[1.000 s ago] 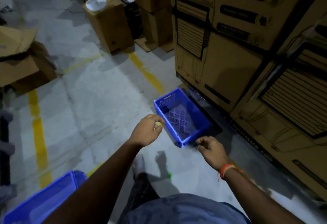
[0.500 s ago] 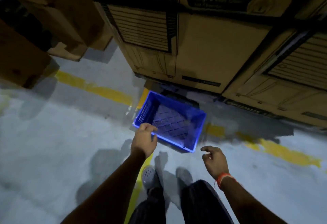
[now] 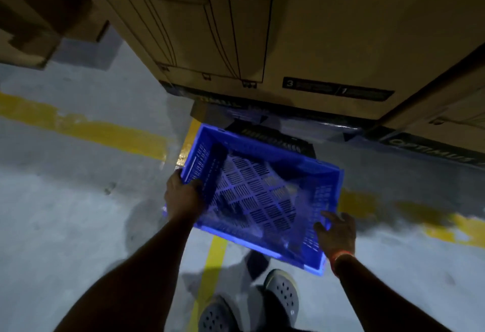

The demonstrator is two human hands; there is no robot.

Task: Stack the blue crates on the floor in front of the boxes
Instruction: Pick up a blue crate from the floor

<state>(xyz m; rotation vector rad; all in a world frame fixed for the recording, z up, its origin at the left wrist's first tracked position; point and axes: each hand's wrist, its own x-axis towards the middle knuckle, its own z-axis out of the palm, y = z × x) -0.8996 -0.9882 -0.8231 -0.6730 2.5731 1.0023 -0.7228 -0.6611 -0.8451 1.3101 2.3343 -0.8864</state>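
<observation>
Gripping blue crate (image 3: 258, 198), long axis skewed rightward.

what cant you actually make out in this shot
Head view, dim and blurred:
- Whether the blue crate rests on the floor or is lifted: its underside is hidden.
- Left hand fingertips: curled over the crate's wall.
- Right hand fingertips: motion blur smears them.
- Small label print on the cardboard boxes: too small.
- Any second crate: outside the frame.

A warehouse: tall printed cardboard boxes (image 3: 301, 30) stand on a concrete floor (image 3: 65, 213) with yellow lines (image 3: 86, 128).
</observation>
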